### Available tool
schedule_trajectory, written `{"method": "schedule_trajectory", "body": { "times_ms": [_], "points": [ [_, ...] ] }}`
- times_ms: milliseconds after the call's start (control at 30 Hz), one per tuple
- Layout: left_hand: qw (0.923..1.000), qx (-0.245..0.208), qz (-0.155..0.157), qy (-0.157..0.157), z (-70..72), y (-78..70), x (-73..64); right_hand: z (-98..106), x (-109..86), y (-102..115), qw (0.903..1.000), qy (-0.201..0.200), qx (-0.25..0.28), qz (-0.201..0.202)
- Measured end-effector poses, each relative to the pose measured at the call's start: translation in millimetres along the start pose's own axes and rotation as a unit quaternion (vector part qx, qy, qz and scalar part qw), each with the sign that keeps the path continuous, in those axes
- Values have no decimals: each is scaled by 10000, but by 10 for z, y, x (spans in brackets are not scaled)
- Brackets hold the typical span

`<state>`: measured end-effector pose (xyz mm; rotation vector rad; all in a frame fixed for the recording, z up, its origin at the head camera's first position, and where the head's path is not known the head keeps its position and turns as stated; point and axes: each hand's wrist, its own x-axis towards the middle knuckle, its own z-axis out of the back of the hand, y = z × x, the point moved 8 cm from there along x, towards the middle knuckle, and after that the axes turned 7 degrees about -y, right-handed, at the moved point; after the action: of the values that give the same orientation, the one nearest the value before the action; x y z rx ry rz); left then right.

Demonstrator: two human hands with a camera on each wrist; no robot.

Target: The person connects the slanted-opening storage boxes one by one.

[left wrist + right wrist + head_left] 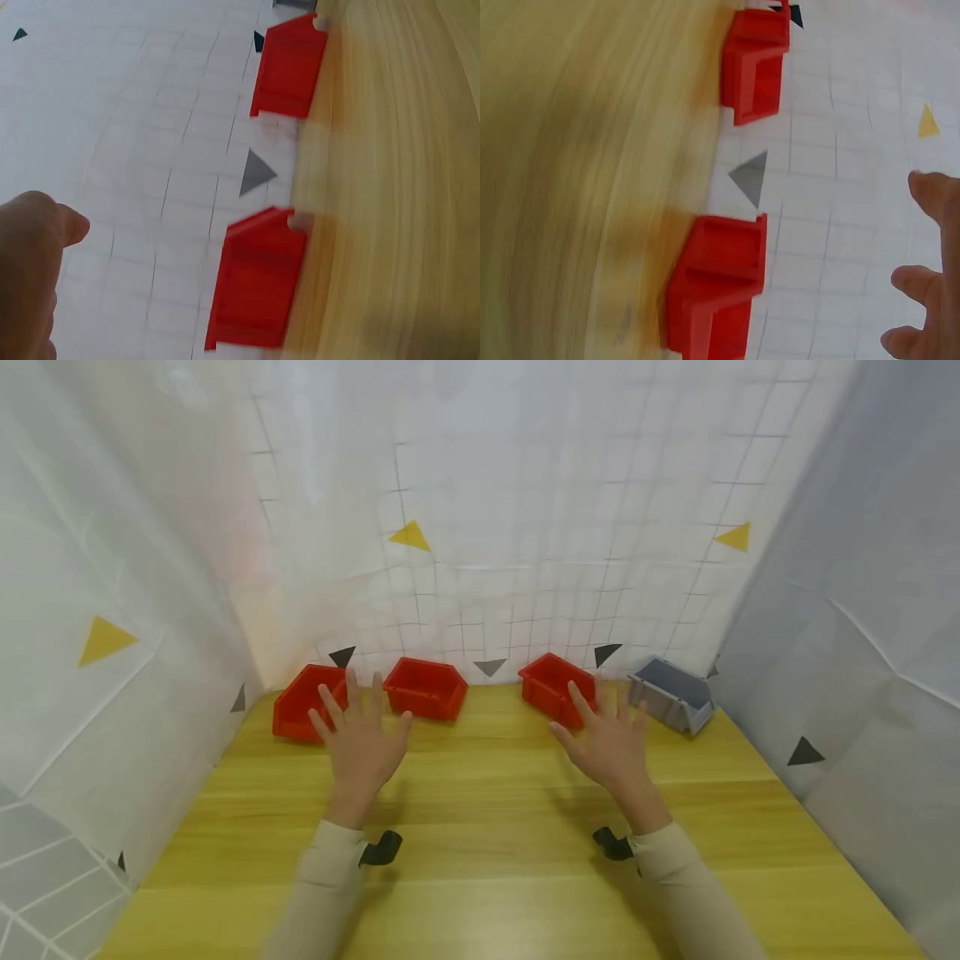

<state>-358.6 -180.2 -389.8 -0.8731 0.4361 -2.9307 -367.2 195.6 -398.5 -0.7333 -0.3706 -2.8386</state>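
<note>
My left hand (365, 752) hovers over the wooden table (480, 827) with its fingers spread, holding nothing. Its fingertips overlap the leftmost red bin (296, 706) in the head view, and a second red bin (425, 689) lies just to its right. Spread in the same way, my right hand (611, 747) holds nothing either. Its thumb and fingers overlap a third red bin (547, 689), while a grey bin (671, 693) stands to its right. In the left wrist view, part of the left hand (30, 270) shows at the left edge; fingers of the right hand (930, 285) appear in the right wrist view.
White sheeting with a grid (510, 602) hangs behind the bins, and side sheets (862, 693) flank the table. Yellow triangles (411, 536) and dark triangles (806, 752) mark the sheeting. Black wrist mounts (382, 849) stick out by both sleeves.
</note>
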Motion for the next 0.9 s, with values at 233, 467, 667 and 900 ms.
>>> {"method": "schedule_trajectory", "body": {
  "times_ms": [233,467,667,900],
  "points": [
    [9983,-158,525,182,38,636,46,-185,205,369,9945,273,876,510],
    [9987,15,515,21,136,1156,146,-490,473,770,9813,674,1416,1115],
    [9918,-756,952,397,73,1580,322,-755,653,1064,9628,1182,2071,1274],
    [9756,-1508,1265,976,-41,1924,436,-1117,860,1336,9456,1500,2453,1524]
  ]
}}
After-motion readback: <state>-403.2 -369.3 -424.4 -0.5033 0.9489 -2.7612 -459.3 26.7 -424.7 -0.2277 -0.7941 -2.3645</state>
